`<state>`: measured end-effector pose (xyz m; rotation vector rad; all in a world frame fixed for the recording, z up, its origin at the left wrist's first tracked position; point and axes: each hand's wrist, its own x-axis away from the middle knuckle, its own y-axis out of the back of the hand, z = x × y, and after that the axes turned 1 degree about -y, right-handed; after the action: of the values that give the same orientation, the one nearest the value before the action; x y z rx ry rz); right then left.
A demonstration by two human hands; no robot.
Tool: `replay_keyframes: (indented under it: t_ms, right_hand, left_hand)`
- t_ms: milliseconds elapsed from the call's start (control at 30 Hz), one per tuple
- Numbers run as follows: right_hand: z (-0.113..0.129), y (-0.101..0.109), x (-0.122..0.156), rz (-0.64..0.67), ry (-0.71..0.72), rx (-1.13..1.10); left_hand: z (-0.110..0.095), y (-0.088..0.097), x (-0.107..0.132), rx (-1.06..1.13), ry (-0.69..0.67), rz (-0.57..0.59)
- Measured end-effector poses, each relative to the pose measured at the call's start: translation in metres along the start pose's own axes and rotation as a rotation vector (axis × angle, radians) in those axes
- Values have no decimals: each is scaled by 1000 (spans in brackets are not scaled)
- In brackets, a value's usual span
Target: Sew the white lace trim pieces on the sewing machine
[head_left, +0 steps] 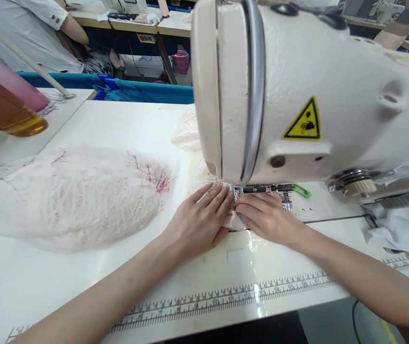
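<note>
A white sewing machine (226,91) stands over the table, its needle area hidden behind its head. Under it lies a piece of white lace fabric (233,220), running back to the left behind the machine head. My left hand (200,217) rests flat on this lace, fingers stretched toward the presser foot (236,192). On the other side of the foot, my right hand (267,215) has its fingers curled together on the lace edge. A separate bundle of pale lace (93,200) with red and dark thread ends lies to the left.
A bottle of amber liquid (7,112) and a pink bottle (14,76) are at the left. A green clip (302,191) lies right of the foot. White cloth (401,234) sits far right. A printed ruler (190,306) runs along the front edge. Another person (28,33) is behind.
</note>
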<state>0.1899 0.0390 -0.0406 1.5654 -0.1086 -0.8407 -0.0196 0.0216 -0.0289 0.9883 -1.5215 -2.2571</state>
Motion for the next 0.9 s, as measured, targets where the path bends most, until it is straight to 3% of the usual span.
replay_keyframes:
  t_ms: [333,633,900]
  right_hand:
    - [-5,4,4,38,-33,-4]
    - [-9,8,3,-17,-22,24]
    - [-3,13,3,-19,-152,44]
  left_hand:
    - [-5,1,2,-23,45,27]
    - [-5,2,2,8,57,75]
    - [-2,1,1,63,82,79]
